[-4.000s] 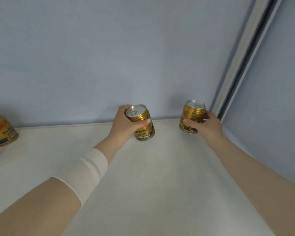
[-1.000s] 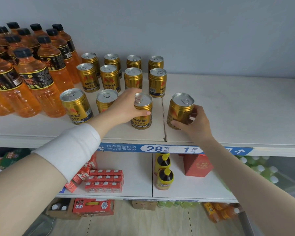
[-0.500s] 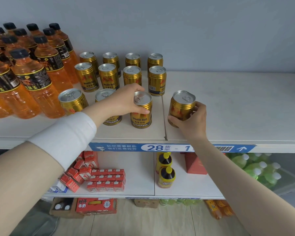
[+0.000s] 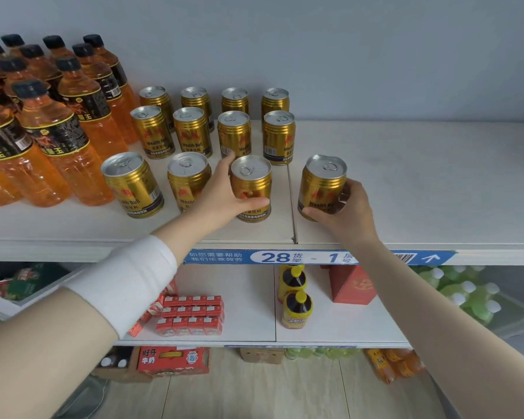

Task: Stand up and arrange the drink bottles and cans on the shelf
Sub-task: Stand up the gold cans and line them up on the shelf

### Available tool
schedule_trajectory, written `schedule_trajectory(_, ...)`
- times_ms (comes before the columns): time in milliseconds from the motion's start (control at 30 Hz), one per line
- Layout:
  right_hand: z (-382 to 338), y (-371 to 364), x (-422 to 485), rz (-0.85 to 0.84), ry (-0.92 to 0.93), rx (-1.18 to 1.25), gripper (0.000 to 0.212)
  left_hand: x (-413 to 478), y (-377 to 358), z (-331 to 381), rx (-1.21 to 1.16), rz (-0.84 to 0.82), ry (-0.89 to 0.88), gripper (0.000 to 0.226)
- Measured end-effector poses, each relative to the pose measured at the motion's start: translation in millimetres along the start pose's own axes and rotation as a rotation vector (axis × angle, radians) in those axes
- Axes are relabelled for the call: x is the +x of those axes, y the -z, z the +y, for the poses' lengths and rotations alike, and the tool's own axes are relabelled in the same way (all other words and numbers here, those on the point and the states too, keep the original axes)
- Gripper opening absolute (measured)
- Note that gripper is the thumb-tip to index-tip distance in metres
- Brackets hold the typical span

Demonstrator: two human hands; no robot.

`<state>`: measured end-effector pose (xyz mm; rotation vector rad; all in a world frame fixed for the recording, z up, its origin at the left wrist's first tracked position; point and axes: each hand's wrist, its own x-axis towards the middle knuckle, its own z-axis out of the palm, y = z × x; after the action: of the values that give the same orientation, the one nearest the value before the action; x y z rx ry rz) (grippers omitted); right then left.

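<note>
both cans, gripped seconds ago at a bare stretch of shelf (image 4: 421,176), now stand in the front row. the left hand (image 4: 221,195) curls round the third can (image 4: 251,182), the right hand (image 4: 350,207) round the fourth can (image 4: 322,182), just past the shelf seam. that makes three rows of four, twelve upright. orange bottles (image 4: 61,140): at least ten, cut off at the left.

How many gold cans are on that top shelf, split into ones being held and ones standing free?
Held gold cans: 2, one in the left hand, one in the right hand
Free-standing gold cans: 10
Total: 12
</note>
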<state>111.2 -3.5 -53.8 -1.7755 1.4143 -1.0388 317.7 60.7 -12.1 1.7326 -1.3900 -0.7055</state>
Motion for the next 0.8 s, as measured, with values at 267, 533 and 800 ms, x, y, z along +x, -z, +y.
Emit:
schedule_trajectory(267, -1, 12, -1, -0.076, 0.004, 0.022, 0.072, 3, -12, -21, -0.206, 0.078, 0.018, 0.073)
schedule_trajectory(533, -1, 14, -2, -0.097, 0.017, -0.018, 0.07, 7, -13, -24, -0.168, 0.096, -0.001, 0.075)
schedule_trajectory(800, -2, 10, -7, -0.047, -0.006, 0.001, 0.073, 8, -14, -25, -0.159, 0.104, -0.005, 0.076)
